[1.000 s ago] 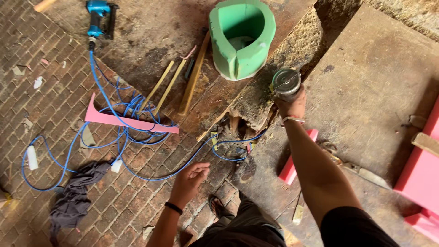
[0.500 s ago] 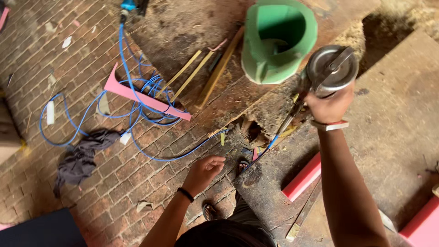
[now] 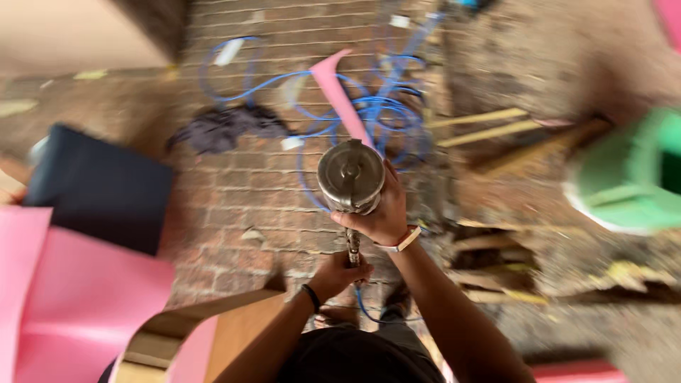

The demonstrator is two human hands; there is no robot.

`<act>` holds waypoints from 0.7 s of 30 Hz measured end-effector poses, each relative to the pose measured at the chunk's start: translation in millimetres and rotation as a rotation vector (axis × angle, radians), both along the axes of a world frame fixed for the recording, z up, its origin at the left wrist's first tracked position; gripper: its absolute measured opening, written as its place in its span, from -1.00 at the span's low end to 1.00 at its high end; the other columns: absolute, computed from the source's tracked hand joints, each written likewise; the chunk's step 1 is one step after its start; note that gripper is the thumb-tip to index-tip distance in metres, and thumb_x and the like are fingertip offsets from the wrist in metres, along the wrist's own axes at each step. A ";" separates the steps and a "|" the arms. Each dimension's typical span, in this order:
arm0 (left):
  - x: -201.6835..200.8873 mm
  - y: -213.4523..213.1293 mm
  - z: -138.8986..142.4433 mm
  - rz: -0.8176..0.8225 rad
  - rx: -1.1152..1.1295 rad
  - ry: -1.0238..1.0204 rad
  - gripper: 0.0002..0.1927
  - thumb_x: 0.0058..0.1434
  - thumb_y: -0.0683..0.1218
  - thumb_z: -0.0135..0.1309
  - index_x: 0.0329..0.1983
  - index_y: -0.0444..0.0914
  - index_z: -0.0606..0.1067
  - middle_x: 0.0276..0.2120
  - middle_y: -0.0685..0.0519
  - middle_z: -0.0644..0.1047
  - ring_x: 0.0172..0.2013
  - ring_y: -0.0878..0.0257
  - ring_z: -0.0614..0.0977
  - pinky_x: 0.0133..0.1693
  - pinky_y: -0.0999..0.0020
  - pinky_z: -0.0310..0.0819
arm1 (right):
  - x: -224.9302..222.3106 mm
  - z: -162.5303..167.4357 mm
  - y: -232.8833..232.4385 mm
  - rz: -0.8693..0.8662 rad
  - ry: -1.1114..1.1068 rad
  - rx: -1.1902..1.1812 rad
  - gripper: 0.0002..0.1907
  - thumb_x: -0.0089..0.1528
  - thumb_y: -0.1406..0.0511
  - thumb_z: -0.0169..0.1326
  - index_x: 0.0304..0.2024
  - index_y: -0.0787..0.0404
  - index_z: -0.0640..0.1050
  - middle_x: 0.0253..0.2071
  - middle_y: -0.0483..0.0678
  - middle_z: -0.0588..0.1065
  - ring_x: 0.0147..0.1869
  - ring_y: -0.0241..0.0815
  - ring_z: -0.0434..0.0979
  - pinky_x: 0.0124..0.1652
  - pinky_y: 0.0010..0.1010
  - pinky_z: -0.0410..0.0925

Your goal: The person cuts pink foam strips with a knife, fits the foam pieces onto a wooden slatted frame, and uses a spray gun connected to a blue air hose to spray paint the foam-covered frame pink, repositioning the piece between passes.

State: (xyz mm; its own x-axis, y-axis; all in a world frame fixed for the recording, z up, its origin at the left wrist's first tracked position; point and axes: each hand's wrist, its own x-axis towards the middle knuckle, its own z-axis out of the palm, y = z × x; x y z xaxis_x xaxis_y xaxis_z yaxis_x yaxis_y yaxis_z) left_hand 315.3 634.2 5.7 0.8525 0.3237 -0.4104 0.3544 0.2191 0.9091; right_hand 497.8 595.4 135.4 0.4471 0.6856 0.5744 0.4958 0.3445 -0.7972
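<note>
Your right hand is gripping the metal cup of the spray gun, held above the brick floor; your left hand is clenching its handle below. The blue hose is trailing underfoot and could snag you. The lid is hiding the cup's contents; the green tub is too blurred to judge.

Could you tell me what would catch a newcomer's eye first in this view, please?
At centre, the right hand holds up a round metal cup, while the left hand grips the stem below it. Behind them a tangle of blue hose lies on the brick floor around a pink strip. A green tub sits at the right edge, and pink sheets fill the lower left.
</note>
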 end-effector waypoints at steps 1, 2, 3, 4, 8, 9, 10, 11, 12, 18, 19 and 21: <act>-22.9 14.8 1.5 0.129 0.001 -0.006 -0.59 0.26 0.11 0.29 -0.31 -0.37 0.57 -0.48 -0.02 0.61 -0.44 0.25 0.61 -0.34 0.32 0.48 | -21.3 7.5 29.1 0.159 0.120 0.000 -0.12 -0.07 0.13 0.45 0.24 0.31 0.46 0.17 0.02 0.53 0.26 -0.10 0.53 0.28 -0.28 0.38; -44.2 24.9 3.7 0.256 0.003 -0.009 -0.63 0.23 0.09 0.28 -0.37 -0.33 0.56 -0.54 0.02 0.59 -0.51 0.30 0.59 -0.41 0.35 0.48 | -44.6 13.8 58.0 0.319 0.242 -0.007 -0.12 -0.04 0.12 0.44 0.26 0.31 0.45 0.17 0.00 0.52 0.24 -0.13 0.54 0.28 -0.32 0.39; -64.6 34.6 6.1 0.380 0.003 -0.011 -0.67 0.20 0.07 0.28 -0.43 -0.29 0.56 -0.61 0.05 0.56 -0.58 0.35 0.57 -0.47 0.38 0.47 | -69.0 18.7 86.2 0.377 0.210 0.003 -0.11 -0.05 0.12 0.44 0.27 0.31 0.44 0.19 0.00 0.51 0.27 -0.13 0.52 0.31 -0.31 0.37; -84.1 45.7 9.2 0.493 0.066 0.017 -0.66 0.21 0.05 0.28 -0.49 -0.31 0.55 -0.64 0.04 0.55 -0.61 0.33 0.55 -0.50 0.37 0.44 | -93.4 22.7 113.1 0.431 0.177 0.015 -0.10 -0.05 0.13 0.44 0.28 0.31 0.44 0.22 0.01 0.49 0.31 -0.13 0.50 0.34 -0.31 0.35; -154.0 80.3 23.6 0.890 0.191 0.073 -0.63 0.22 -0.05 0.24 -0.64 -0.33 0.49 -0.71 0.02 0.51 -0.69 0.30 0.51 -0.59 0.35 0.37 | -201.3 26.9 192.6 0.866 0.444 -0.097 -0.03 -0.01 0.12 0.45 0.34 0.35 0.34 0.22 0.02 0.46 0.30 -0.14 0.46 0.33 -0.28 0.34; -169.1 85.1 29.0 0.970 0.187 0.073 -0.64 0.20 -0.08 0.23 -0.66 -0.32 0.48 -0.72 0.03 0.50 -0.69 0.30 0.51 -0.60 0.35 0.36 | -224.8 28.1 205.7 0.907 0.385 -0.109 -0.03 0.00 0.11 0.44 0.35 0.35 0.33 0.23 0.03 0.46 0.32 -0.14 0.46 0.34 -0.28 0.33; -181.9 87.6 31.7 1.037 0.152 0.048 -0.70 0.19 -0.09 0.21 -0.63 -0.30 0.49 -0.70 0.06 0.50 -0.68 0.32 0.51 -0.58 0.35 0.38 | -245.0 27.7 215.5 0.949 0.325 -0.121 -0.02 0.01 0.11 0.43 0.36 0.36 0.32 0.25 0.03 0.46 0.34 -0.13 0.45 0.35 -0.28 0.32; -193.4 91.7 33.6 1.105 0.121 0.021 -0.75 0.17 -0.11 0.19 -0.59 -0.28 0.51 -0.69 0.08 0.50 -0.67 0.33 0.52 -0.57 0.35 0.40 | -263.0 27.5 225.0 0.991 0.263 -0.126 -0.02 0.02 0.10 0.41 0.37 0.36 0.31 0.26 0.03 0.45 0.35 -0.12 0.44 0.36 -0.27 0.31; -205.0 97.4 35.2 1.168 0.095 -0.006 -0.81 0.15 -0.13 0.18 -0.56 -0.26 0.52 -0.67 0.11 0.50 -0.65 0.35 0.53 -0.56 0.35 0.42 | -278.8 27.2 234.0 1.028 0.235 -0.129 -0.02 0.01 0.10 0.41 0.37 0.36 0.31 0.25 0.04 0.45 0.35 -0.12 0.45 0.35 -0.27 0.31; -228.8 144.0 24.0 1.225 0.154 0.037 -0.79 0.14 -0.16 0.15 -0.56 -0.33 0.48 -0.66 0.09 0.51 -0.63 0.35 0.55 -0.53 0.36 0.49 | -301.0 14.2 288.3 1.055 0.067 -0.196 -0.02 -0.01 0.06 0.41 0.34 0.33 0.33 0.22 0.04 0.46 0.30 -0.09 0.50 0.29 -0.27 0.37; -221.8 155.0 17.8 1.216 0.160 0.044 -0.78 0.15 -0.15 0.15 -0.57 -0.33 0.48 -0.67 0.09 0.50 -0.63 0.35 0.55 -0.53 0.36 0.49 | -293.8 8.4 298.2 1.047 0.086 -0.208 -0.02 0.00 0.05 0.41 0.34 0.33 0.31 0.23 0.04 0.43 0.31 -0.08 0.47 0.29 -0.26 0.36; -204.4 176.7 9.1 1.183 0.167 0.054 -0.75 0.16 -0.13 0.16 -0.58 -0.33 0.48 -0.67 0.09 0.50 -0.64 0.35 0.54 -0.54 0.35 0.48 | -271.4 -1.9 315.4 0.979 0.094 -0.185 0.00 0.02 0.05 0.42 0.36 0.33 0.27 0.24 0.05 0.37 0.34 -0.07 0.42 0.32 -0.24 0.32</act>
